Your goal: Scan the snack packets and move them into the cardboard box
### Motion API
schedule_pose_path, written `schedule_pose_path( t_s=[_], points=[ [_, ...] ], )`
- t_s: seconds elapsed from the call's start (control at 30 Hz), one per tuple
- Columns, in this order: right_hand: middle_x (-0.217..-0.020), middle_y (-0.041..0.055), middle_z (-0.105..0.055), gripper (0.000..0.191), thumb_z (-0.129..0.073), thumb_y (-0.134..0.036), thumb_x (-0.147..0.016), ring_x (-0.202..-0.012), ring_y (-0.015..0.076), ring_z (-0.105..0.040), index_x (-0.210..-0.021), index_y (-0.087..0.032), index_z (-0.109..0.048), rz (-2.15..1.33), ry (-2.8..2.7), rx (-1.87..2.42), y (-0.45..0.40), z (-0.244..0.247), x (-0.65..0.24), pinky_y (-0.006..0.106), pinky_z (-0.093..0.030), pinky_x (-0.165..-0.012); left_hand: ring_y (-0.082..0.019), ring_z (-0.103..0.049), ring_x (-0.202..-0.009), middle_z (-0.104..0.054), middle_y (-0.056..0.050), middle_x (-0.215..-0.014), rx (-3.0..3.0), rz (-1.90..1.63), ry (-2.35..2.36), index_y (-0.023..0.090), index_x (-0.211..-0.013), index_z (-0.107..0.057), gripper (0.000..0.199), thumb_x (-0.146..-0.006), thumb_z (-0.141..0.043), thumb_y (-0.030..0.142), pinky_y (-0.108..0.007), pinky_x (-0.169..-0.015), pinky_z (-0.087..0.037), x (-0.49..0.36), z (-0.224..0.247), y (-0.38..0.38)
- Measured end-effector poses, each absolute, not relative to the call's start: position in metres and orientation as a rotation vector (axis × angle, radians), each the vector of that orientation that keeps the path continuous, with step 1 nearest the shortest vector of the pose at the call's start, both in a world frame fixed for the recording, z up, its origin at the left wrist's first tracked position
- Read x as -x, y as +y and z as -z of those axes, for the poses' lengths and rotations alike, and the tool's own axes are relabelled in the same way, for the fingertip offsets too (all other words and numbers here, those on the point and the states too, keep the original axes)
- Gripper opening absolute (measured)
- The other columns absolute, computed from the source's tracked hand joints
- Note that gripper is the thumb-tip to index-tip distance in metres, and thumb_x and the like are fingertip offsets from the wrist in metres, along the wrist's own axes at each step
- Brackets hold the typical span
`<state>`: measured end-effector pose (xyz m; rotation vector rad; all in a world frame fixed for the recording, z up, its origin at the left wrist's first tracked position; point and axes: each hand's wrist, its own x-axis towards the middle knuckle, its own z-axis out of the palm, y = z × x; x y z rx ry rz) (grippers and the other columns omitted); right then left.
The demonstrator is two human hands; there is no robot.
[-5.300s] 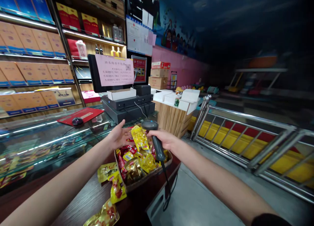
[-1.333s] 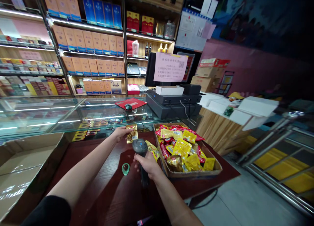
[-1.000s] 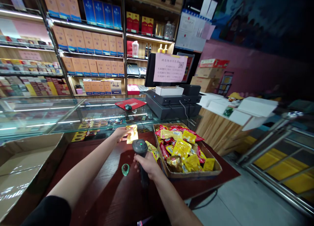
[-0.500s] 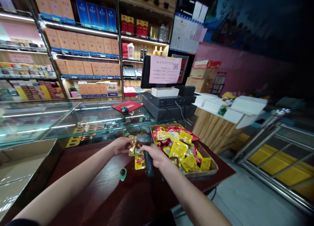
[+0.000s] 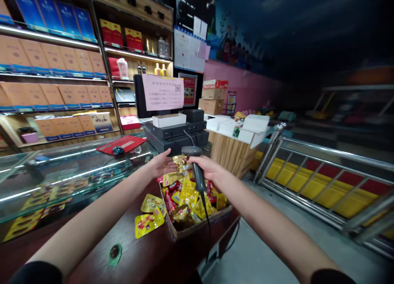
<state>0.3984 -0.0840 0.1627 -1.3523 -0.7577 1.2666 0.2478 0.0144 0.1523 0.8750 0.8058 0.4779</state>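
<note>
My right hand [image 5: 205,166] is wrapped round the grip of a black barcode scanner [image 5: 199,178], whose cable hangs down over the front of the box. Fingers apart and thumb raised, my left hand [image 5: 161,163] is beside a shiny gold snack packet [image 5: 180,161]. This packet is between my hands, above the back of a cardboard box [image 5: 175,234]; whether my fingertips touch it I cannot tell. Yellow, red and gold snack packets [image 5: 188,193] fill the box. On the dark red tabletop, left of the box, lie two yellow packets [image 5: 149,222].
A small green piece with a dark round centre [image 5: 114,253] lies near the front of the table. Behind are a glass display counter [image 5: 76,169], a red mat with a mouse [image 5: 117,150], and a monitor bearing a pink notice [image 5: 163,91]. Metal railings [image 5: 308,185] stand at right.
The view has turned right. Both hands have moved from the tabletop to above the box, carrying the scanner and the gold packet. My left hand's fingers have opened from around the packet.
</note>
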Motion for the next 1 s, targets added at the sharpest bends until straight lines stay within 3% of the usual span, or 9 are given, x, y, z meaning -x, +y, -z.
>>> schedule_pose_path(
  t_s=[0.1, 0.2, 0.57, 0.73, 0.83, 1.0],
  points=[
    [-0.042, -0.004, -0.049, 0.005, -0.06, -0.01, -0.06, -0.039, 0.008, -0.043, -0.061, -0.013, -0.057, -1.159, -0.75, 1.408, -0.084, -0.159, -0.413, 0.021, -0.037, -0.04, -0.025, -0.062, -0.091, -0.055, -0.022, -0.111, -0.877, -0.464, 0.816, 0.003, -0.132, -0.032, 0.067, -0.086, -0.043, 0.051, -0.036, -0.077, -0.053, -0.266, -0.147, 0.017],
    [-0.039, -0.0054, -0.045, 0.007, -0.059, -0.01, -0.058, -0.038, 0.0069, -0.04, -0.057, -0.014, -0.054, -1.126, -0.762, 1.415, -0.089, -0.157, -0.413, 0.019, -0.033, -0.039, -0.024, -0.062, -0.09, -0.055, -0.021, -0.11, -0.893, -0.483, 0.844, 0.005, -0.129, -0.038, 0.064, -0.085, -0.045, 0.05, -0.036, -0.076, -0.053, -0.261, -0.141, 0.02],
    [-0.057, -0.0026, -0.058, 0.024, -0.066, -0.015, -0.054, -0.049, 0.0079, -0.048, -0.078, -0.015, -0.066, -1.392, -0.874, 1.166, -0.126, -0.149, -0.326, 0.019, -0.037, -0.046, -0.021, -0.061, -0.096, -0.063, -0.014, -0.109, -1.153, -0.657, 0.921, 0.012, -0.105, -0.061, 0.039, -0.081, -0.057, 0.043, -0.031, -0.077, -0.051, -0.137, -0.122, -0.01],
    [-0.073, 0.0004, -0.066, 0.028, -0.067, -0.015, -0.056, -0.068, 0.012, -0.057, -0.084, -0.016, -0.068, -1.474, -0.902, 1.14, -0.141, -0.097, -0.263, 0.022, -0.042, -0.062, -0.021, -0.063, -0.088, -0.068, -0.008, -0.1, -1.599, -0.625, 0.947, 0.015, -0.108, -0.065, 0.041, -0.077, -0.06, 0.041, -0.031, -0.077, -0.048, -0.095, -0.064, -0.038],
    [-0.081, 0.0021, -0.068, 0.03, -0.067, -0.016, -0.057, -0.079, 0.0161, -0.06, -0.086, -0.016, -0.068, -1.431, -0.904, 1.148, -0.146, -0.061, -0.237, 0.026, -0.043, -0.074, -0.02, -0.061, -0.097, -0.067, -0.008, -0.107, -1.793, -0.717, 0.97, 0.016, -0.107, -0.066, 0.033, -0.079, -0.054, 0.028, -0.03, -0.087, -0.045, -0.082, -0.02, -0.055],
    [-0.097, 0.0038, -0.068, 0.038, -0.064, -0.018, -0.06, -0.093, 0.0204, -0.06, -0.098, -0.016, -0.065, -1.185, -0.921, 1.236, -0.145, -0.022, -0.226, 0.032, -0.041, -0.087, -0.018, -0.049, -0.118, -0.058, -0.007, -0.125, -2.06, -0.853, 1.07, 0.018, -0.121, -0.057, 0.043, -0.08, -0.043, 0.012, -0.032, -0.102, -0.035, -0.083, 0.024, -0.086]
  ],
)
